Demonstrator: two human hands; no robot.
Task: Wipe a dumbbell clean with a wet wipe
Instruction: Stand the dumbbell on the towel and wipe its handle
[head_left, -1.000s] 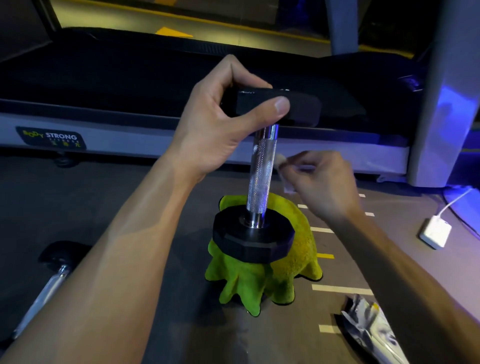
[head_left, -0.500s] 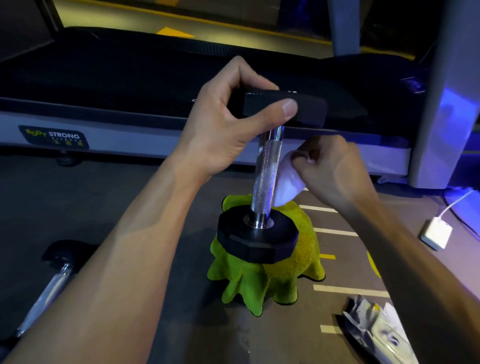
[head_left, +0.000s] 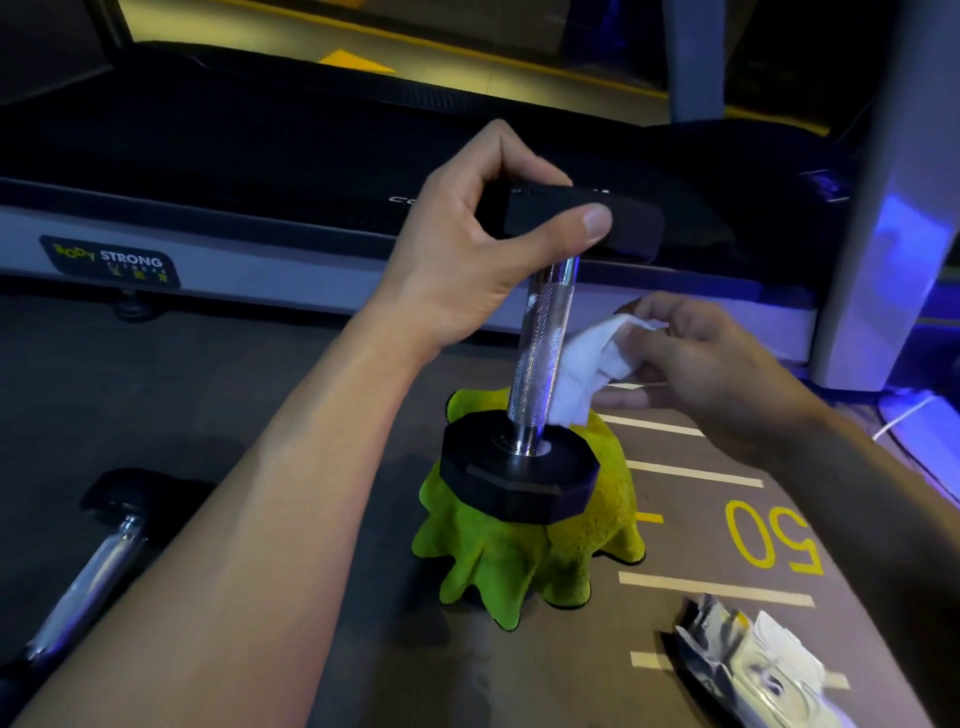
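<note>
Far to the left, a second dumbbell (head_left: 98, 561) lies flat on the floor (head_left: 260, 395), and nobody is touching it. Next comes my left hand (head_left: 467, 260). Its fingers (head_left: 587, 221) are closed around the top black end of the dumbbell (head_left: 540, 358), and that grip looks the same as half a second ago. The dumbbell stands up straight, with its bottom end sitting on a green cloth (head_left: 519, 566) on the floor.

Now the part that has changed. Half a second ago the wipe (head_left: 592, 364) was a tight ball pressed on the shiny bar. Now it hangs looser and more open, and its lower edge lies against the right side of the bar, near the bottom end. My right hand (head_left: 711, 364) has pulled back a bit to the right, and its fingers (head_left: 644, 312) pinch the wipe's top corner.

I think I am spreading the wipe out to get a fresh, bigger side. So the bar is only partly wiped, and both black ends are likely not done yet.

Low on the right, the torn wrapper (head_left: 748, 670) lies on the floor.
</note>
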